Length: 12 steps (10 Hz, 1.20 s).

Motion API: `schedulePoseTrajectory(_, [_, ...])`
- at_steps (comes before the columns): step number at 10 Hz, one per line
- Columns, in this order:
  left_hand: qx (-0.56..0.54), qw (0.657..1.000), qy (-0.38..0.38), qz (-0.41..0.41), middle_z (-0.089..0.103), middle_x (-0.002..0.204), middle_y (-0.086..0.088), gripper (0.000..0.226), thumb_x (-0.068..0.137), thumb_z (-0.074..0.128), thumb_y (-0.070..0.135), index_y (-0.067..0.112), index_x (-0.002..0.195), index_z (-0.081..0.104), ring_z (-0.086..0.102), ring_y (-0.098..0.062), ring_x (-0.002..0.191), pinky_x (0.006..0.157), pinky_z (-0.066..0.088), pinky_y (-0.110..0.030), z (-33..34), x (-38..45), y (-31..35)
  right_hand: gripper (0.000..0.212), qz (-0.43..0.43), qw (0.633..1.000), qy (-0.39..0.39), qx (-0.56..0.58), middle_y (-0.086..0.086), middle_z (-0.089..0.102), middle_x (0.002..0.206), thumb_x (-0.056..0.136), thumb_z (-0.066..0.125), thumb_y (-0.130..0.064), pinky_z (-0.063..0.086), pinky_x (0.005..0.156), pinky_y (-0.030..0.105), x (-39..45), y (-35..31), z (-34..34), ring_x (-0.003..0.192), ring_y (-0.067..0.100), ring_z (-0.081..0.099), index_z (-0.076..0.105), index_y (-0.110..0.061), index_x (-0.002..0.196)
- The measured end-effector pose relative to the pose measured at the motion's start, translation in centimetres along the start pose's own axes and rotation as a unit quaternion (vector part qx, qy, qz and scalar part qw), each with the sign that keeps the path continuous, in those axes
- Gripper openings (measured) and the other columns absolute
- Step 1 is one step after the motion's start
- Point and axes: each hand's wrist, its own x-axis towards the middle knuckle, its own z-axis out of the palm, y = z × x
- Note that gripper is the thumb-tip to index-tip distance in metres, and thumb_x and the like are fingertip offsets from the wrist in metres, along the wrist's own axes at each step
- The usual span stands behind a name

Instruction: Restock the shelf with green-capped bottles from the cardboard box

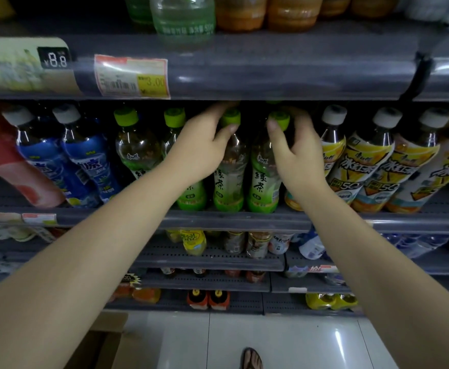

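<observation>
Both hands are up at the middle shelf (234,221), each on the neck of a green tea bottle.

Left hand (204,145): fingers curled round the neck of the left held bottle (228,182), thumb pressed just under its lime-green cap (231,117). Fingertips go behind the bottle, hidden.

Right hand (296,153): thumb on the near side of the right held bottle (262,182) below its green cap (280,119), other fingers wrapped round the far side. Firm grip on the neck.

The bottles are clear plastic with pale yellowish tea, a green lower label with dark Chinese characters, and ribbed lime-green screw caps. Both stand upright at the shelf's front edge, side by side and touching or nearly so.

Two more green-capped bottles (135,145) of the same kind stand just left of the left hand. Further left are blue-label bottles (85,166) with white caps, tilted by the wide lens. Right of the right hand are yellow iced-tea bottles (367,166) with white caps.

The shelf above carries a price tag (133,75) reading 3.00. The cardboard box (106,342) sits on the floor at bottom left, only partly in frame. A sandalled foot (252,359) shows on the white tile.
</observation>
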Motion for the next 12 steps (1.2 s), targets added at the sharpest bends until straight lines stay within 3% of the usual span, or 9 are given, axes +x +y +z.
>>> schedulePoseTrajectory(1, [0.019,0.999,0.039,0.010,0.061,0.128,-0.004,0.040,0.091,0.059,0.024,0.015,0.129,0.055,0.054,-0.021,0.120,0.096,0.039,-0.020,-0.2,0.2,0.1,0.029,-0.004,1.000,-0.012,-0.027,-0.004,0.057,0.099,0.096,0.049,-0.027,0.037,0.065,0.007,0.2,-0.1,-0.2,0.088,0.006,0.051,0.052,-0.006,0.116])
schedulePoseTrajectory(2, [0.018,0.995,0.097,0.011,0.067,0.115,-0.003,0.037,0.087,0.064,0.027,0.014,0.121,0.060,0.059,-0.014,0.105,0.078,0.033,-0.009,0.6,-0.3,0.3,0.025,0.018,0.999,-0.044,0.003,-0.005,0.058,0.099,0.098,0.045,-0.026,0.039,0.068,0.010,0.5,0.1,-0.3,0.090,0.006,0.053,0.051,-0.009,0.115])
schedulePoseTrajectory(3, [0.007,0.990,0.142,0.017,0.070,0.108,-0.002,0.033,0.086,0.066,0.028,0.013,0.116,0.064,0.063,-0.014,0.098,0.076,0.036,-0.011,1.2,-0.6,0.5,0.015,0.034,0.997,-0.069,0.033,-0.017,0.057,0.097,0.099,0.044,-0.026,0.039,0.077,0.005,0.7,0.4,-0.7,0.092,-0.005,0.053,0.049,-0.020,0.111])
schedulePoseTrajectory(6, [0.014,0.989,0.145,0.021,0.071,0.105,-0.002,0.031,0.089,0.062,0.029,0.014,0.116,0.063,0.065,-0.017,0.096,0.079,0.045,-0.018,1.4,-0.7,0.4,0.013,0.012,0.998,-0.053,0.012,-0.017,0.053,0.091,0.099,0.041,-0.024,0.036,0.068,0.000,0.3,0.4,-0.2,0.083,-0.008,0.052,0.047,-0.018,0.109])
schedulePoseTrajectory(8, [-0.008,0.993,0.117,0.013,0.062,0.126,-0.004,0.042,0.091,0.059,0.025,0.016,0.132,0.052,0.056,-0.019,0.118,0.099,0.044,-0.026,1.5,-1.2,0.5,0.038,-0.028,0.997,-0.032,-0.071,0.004,0.058,0.119,0.097,0.046,-0.029,0.034,0.081,0.006,0.2,0.5,-0.8,0.106,0.004,0.047,0.047,-0.012,0.132])
schedulePoseTrajectory(9, [-0.021,0.993,0.114,0.010,0.053,0.138,-0.003,0.051,0.092,0.058,0.025,0.016,0.140,0.042,0.048,-0.017,0.129,0.107,0.038,-0.027,1.3,-2.4,0.2,0.044,-0.068,0.992,0.010,-0.108,0.010,0.057,0.123,0.093,0.055,-0.027,0.031,0.085,0.002,-0.6,0.3,-1.3,0.108,0.004,0.044,0.047,-0.009,0.133])
schedulePoseTrajectory(10, [-0.060,0.990,0.131,-0.002,0.052,0.139,-0.001,0.048,0.093,0.057,0.023,0.016,0.139,0.043,0.047,-0.013,0.130,0.109,0.040,-0.032,0.9,-4.1,-0.7,0.048,-0.078,0.992,0.023,-0.101,0.011,0.054,0.129,0.092,0.058,-0.027,0.029,0.092,0.001,-1.8,-0.1,-1.3,0.115,0.002,0.041,0.045,-0.008,0.134])
schedulePoseTrajectory(11, [-0.088,0.984,0.156,0.001,0.056,0.131,0.003,0.040,0.093,0.057,0.018,0.014,0.132,0.049,0.052,-0.007,0.123,0.105,0.043,-0.028,0.7,-5.9,-1.6,0.048,-0.115,0.985,0.048,-0.119,0.015,0.051,0.131,0.092,0.057,-0.026,0.030,0.101,0.010,-2.8,-0.4,-1.5,0.124,0.018,0.044,0.045,-0.003,0.132])
schedulePoseTrajectory(12, [-0.111,0.976,0.185,-0.004,0.060,0.122,0.003,0.033,0.093,0.056,0.014,0.011,0.127,0.054,0.055,-0.002,0.114,0.099,0.046,-0.020,0.5,-7.1,-1.9,0.036,-0.191,0.974,0.059,-0.105,0.011,0.054,0.121,0.092,0.057,-0.017,0.037,0.103,0.020,-3.5,-1.2,-1.5,0.119,0.017,0.046,0.052,0.001,0.123])
